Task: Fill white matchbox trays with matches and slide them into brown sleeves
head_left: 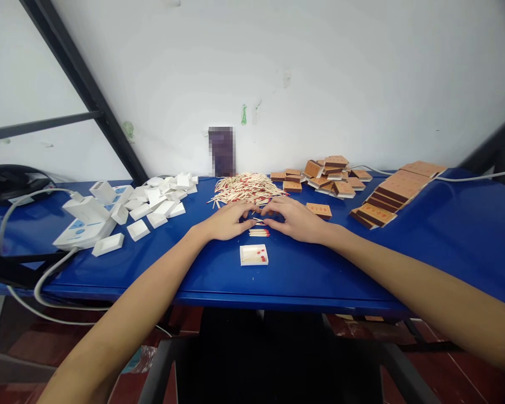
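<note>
Left hand [229,220]: curved palm-down, thumb and fingers bent toward a few loose matches [259,221]; whether they pinch any, I cannot tell.
Right hand [294,219]: mirrors it from the other side, fingertips near the same sticks; its grip cannot be told either.
Matches: between the two hands, on the blue table [219,280]; likely very light, stiff, thin and easily snapped, apt to roll; best gathered by both ends and pinched lightly along the wood.
Small row [258,232]: matches side by side just nearer the body, red heads to the right.
White tray [248,252]: nearest the body, open side up, several matches inside, heads mostly right.
Heap [249,188]: loose matches beyond the hands.
Lone matchbox [318,210]: near the right hand; contents hidden.
Matchbox pile [334,178]: farther right, jumbled.
Matchbox rows [399,188]: far right, stacked neatly.
Spare trays [162,199]: white, tumbled at left; some show their insides.
</note>
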